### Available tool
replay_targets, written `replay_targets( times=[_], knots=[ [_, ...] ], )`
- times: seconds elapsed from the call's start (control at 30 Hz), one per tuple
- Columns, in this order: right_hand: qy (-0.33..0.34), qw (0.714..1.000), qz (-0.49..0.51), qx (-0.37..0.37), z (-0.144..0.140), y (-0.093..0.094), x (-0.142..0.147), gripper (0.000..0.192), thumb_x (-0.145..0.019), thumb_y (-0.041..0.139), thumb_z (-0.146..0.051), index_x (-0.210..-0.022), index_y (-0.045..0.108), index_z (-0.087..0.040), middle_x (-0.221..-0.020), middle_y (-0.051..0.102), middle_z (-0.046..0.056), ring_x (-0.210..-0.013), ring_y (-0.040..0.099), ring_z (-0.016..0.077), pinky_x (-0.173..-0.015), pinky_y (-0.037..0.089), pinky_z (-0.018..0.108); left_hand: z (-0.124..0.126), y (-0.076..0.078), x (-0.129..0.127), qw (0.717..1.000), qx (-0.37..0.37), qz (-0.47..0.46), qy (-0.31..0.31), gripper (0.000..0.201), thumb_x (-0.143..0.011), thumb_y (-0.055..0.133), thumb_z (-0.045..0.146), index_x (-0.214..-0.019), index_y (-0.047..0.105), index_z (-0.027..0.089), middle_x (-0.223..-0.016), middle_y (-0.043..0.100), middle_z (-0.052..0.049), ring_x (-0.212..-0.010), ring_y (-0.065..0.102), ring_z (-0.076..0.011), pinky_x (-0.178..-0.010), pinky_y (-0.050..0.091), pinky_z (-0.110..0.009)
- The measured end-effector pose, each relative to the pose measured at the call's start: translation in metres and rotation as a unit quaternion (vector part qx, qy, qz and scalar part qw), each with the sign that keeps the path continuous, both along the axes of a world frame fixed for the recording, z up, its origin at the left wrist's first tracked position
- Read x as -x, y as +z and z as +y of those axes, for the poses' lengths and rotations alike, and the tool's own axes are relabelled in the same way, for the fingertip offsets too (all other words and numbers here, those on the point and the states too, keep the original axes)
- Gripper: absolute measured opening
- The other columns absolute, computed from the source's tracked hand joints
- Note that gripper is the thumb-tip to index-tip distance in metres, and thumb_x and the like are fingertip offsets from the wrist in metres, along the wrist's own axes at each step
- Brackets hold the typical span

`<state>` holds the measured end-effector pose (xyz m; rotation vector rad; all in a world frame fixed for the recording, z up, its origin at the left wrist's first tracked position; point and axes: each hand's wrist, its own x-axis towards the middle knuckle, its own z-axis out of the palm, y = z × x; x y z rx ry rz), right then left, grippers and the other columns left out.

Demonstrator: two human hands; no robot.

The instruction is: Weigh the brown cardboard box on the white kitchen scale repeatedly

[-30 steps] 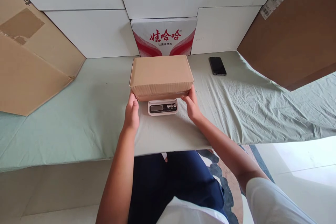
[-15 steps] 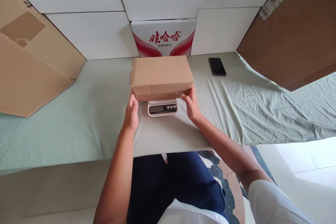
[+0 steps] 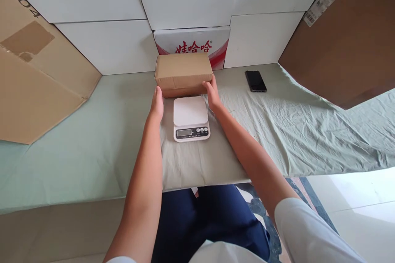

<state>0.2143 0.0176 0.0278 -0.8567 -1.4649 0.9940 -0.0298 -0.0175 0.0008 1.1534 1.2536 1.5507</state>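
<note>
A closed brown cardboard box (image 3: 183,73) sits at the back of the table, just beyond a small white digital scale (image 3: 190,118). My left hand (image 3: 157,104) presses against the box's lower left corner. My right hand (image 3: 210,92) grips its lower right corner. The scale's white platform is bare, with its display and buttons facing me. Both arms reach forward on either side of the scale.
A pale green cloth (image 3: 92,139) covers the table. A black phone (image 3: 255,81) lies at the back right. A red-and-white printed carton (image 3: 216,41) stands behind the box against white boxes (image 3: 108,45). Large brown cartons lean at left (image 3: 33,78) and right (image 3: 345,41).
The box has come off the scale and moved away from me to the back of the table, both hands going with it. The scale's platform is now uncovered.
</note>
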Motion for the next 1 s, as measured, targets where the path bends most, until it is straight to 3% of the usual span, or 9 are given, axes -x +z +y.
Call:
replay_targets(
  times=[0.13, 0.33, 0.5, 0.57, 0.7, 0.8, 0.9, 1.0],
  knots=[
    [-0.043, 0.998, 0.04, 0.022, -0.004, -0.014, 0.003, 0.069, -0.082, 0.051, -0.058, -0.144, 0.042, -0.03, -0.157, 0.049, 0.003, -0.15, 0.04, 0.0254, -0.133, 0.03, 0.05, 0.0, -0.013, 0.0, 1.0, 0.003, 0.005, 0.0, 0.087, -0.091, 0.038, 0.082, -0.156, 0.046, 0.025, -0.174, 0.031, -0.012, -0.163, 0.025, -0.024, -0.135, 0.018, -0.045],
    [-0.052, 0.998, 0.03, 0.032, -0.004, -0.014, -0.002, 0.074, -0.082, 0.05, -0.062, -0.147, 0.04, -0.028, -0.162, 0.043, 0.004, -0.152, 0.038, 0.0258, -0.133, 0.03, 0.051, 0.0, -0.016, -0.004, 1.0, -0.017, 0.013, -0.019, 0.094, -0.086, 0.04, 0.087, -0.151, 0.051, 0.021, -0.168, 0.042, -0.015, -0.16, 0.035, -0.0279, -0.133, 0.024, -0.045],
    [-0.073, 0.992, 0.051, 0.087, 0.012, -0.02, -0.028, 0.09, -0.079, 0.048, -0.072, -0.155, 0.029, -0.027, -0.169, 0.032, 0.008, -0.163, 0.026, 0.026, -0.135, 0.025, 0.053, -0.009, -0.01, 0.026, 0.999, -0.021, 0.014, 0.028, 0.096, -0.087, 0.03, 0.088, -0.161, 0.039, 0.027, -0.178, 0.017, -0.007, -0.166, 0.01, -0.0261, -0.136, 0.009, -0.048],
    [-0.086, 0.991, 0.044, 0.095, 0.017, -0.023, -0.039, 0.091, -0.079, 0.047, -0.075, -0.156, 0.027, -0.029, -0.17, 0.032, 0.008, -0.165, 0.022, 0.0261, -0.134, 0.024, 0.057, -0.011, -0.009, 0.034, 0.999, -0.026, 0.007, 0.04, 0.095, -0.087, 0.025, 0.089, -0.162, 0.037, 0.03, -0.179, 0.013, -0.004, -0.166, 0.007, -0.0257, -0.136, 0.006, -0.05],
    [-0.089, 0.989, 0.037, 0.108, 0.015, -0.026, -0.042, 0.085, -0.079, 0.049, -0.069, -0.154, 0.031, -0.031, -0.17, 0.033, 0.005, -0.165, 0.023, 0.0238, -0.135, 0.023, 0.053, -0.011, -0.008, 0.025, 0.999, -0.012, 0.009, 0.035, 0.102, -0.085, 0.029, 0.091, -0.162, 0.037, 0.024, -0.177, 0.017, -0.01, -0.165, 0.012, -0.0276, -0.136, 0.011, -0.048],
    [-0.057, 0.993, 0.033, 0.097, 0.004, -0.022, -0.029, 0.081, -0.08, 0.05, -0.066, -0.15, 0.037, -0.028, -0.167, 0.039, 0.006, -0.16, 0.032, 0.0256, -0.134, 0.027, 0.051, -0.008, -0.006, 0.008, 1.0, -0.004, 0.009, 0.021, 0.105, -0.083, 0.036, 0.09, -0.16, 0.041, 0.019, -0.175, 0.023, -0.014, -0.164, 0.018, -0.0284, -0.135, 0.017, -0.046],
    [-0.027, 0.999, 0.008, 0.046, -0.006, -0.016, -0.015, 0.074, -0.081, 0.05, -0.067, -0.143, 0.045, -0.027, -0.155, 0.054, 0.006, -0.15, 0.044, 0.0284, -0.132, 0.032, 0.052, -0.007, -0.004, -0.002, 1.0, -0.015, 0.001, 0.0, 0.102, -0.081, 0.039, 0.091, -0.155, 0.048, 0.022, -0.172, 0.034, -0.013, -0.163, 0.026, -0.0287, -0.134, 0.02, -0.045],
    [-0.031, 0.999, -0.003, 0.032, -0.013, -0.011, -0.008, 0.072, -0.078, 0.055, -0.062, -0.141, 0.049, -0.027, -0.149, 0.059, 0.005, -0.148, 0.044, 0.0289, -0.133, 0.03, 0.051, -0.005, -0.005, -0.004, 0.999, -0.026, -0.002, -0.021, 0.101, -0.079, 0.043, 0.092, -0.152, 0.053, 0.023, -0.168, 0.042, -0.014, -0.161, 0.031, -0.0297, -0.134, 0.022, -0.045]
  ],
)
